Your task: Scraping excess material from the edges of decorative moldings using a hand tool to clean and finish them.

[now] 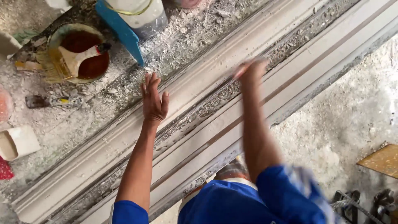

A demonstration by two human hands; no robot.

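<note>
left hand (154, 101) flat on moulding (103, 143); right hand (250, 69) blurred

The long plaster moulding (124, 137) looks matt and chalky, smooth along its ridges, with gritty crumbs lying in the channel. The second moulding strip (315, 62) beside it has the same dry, pale finish. The floor (340, 124) is rough, dusty concrete. The round tin (56, 37) holds a glossy, red-brown liquid, and the brush (74, 60) resting in it has a pale wooden handle and coarse straw-coloured bristles. The blue scoop (120, 29) looks like smooth plastic.
</note>
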